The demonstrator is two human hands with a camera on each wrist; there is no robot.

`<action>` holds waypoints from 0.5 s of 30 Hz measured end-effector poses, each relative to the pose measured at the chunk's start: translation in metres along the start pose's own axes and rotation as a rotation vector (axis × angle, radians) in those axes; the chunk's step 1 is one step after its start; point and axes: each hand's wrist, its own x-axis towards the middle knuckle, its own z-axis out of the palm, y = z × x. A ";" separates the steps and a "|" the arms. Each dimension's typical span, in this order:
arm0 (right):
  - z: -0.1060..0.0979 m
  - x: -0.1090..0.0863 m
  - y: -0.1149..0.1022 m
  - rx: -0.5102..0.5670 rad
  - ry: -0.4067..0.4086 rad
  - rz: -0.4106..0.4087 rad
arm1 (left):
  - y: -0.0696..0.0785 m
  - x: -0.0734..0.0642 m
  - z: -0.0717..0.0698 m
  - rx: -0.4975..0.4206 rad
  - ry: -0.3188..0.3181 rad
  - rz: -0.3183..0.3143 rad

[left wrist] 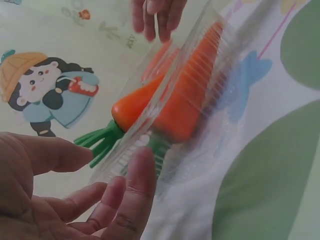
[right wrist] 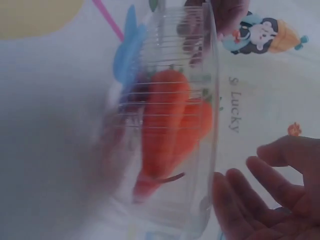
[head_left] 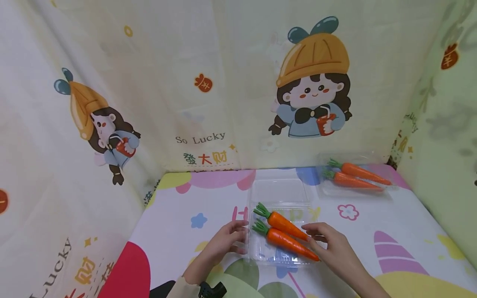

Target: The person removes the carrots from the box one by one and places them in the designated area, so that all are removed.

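Note:
Two orange carrots with green tops, the upper one (head_left: 286, 224) and the lower one (head_left: 288, 243), lie slanting side by side in a clear plastic box (head_left: 259, 253). Its hinged lid (head_left: 279, 191) is folded back, away from me. By the box's left wall is my left hand (head_left: 226, 241), fingers loosely bent and holding nothing; in the left wrist view its fingertips (left wrist: 141, 170) are close to the wall. My right hand (head_left: 331, 244) is at the right wall near the carrot tips, with relaxed fingers (right wrist: 272, 182) and nothing gripped. Whether either hand touches the box, I cannot tell.
At the back right stands another clear plastic box (head_left: 329, 190) with two carrots (head_left: 367, 173) in it. A printed cloth (head_left: 208, 194) covers the table. Patterned curtains (head_left: 238, 103) stand behind the table and at both sides.

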 end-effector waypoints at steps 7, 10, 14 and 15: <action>0.017 0.020 -0.017 -0.099 -0.075 0.016 | 0.001 -0.003 0.002 -0.042 -0.021 -0.008; 0.025 0.025 -0.021 -0.143 -0.123 0.056 | 0.002 -0.003 0.002 -0.044 -0.021 -0.020; 0.033 0.027 -0.022 -0.202 -0.162 0.093 | 0.002 -0.003 0.003 -0.047 -0.026 -0.035; 0.034 0.028 -0.021 -0.210 -0.165 0.098 | 0.002 -0.002 0.003 -0.048 -0.027 -0.039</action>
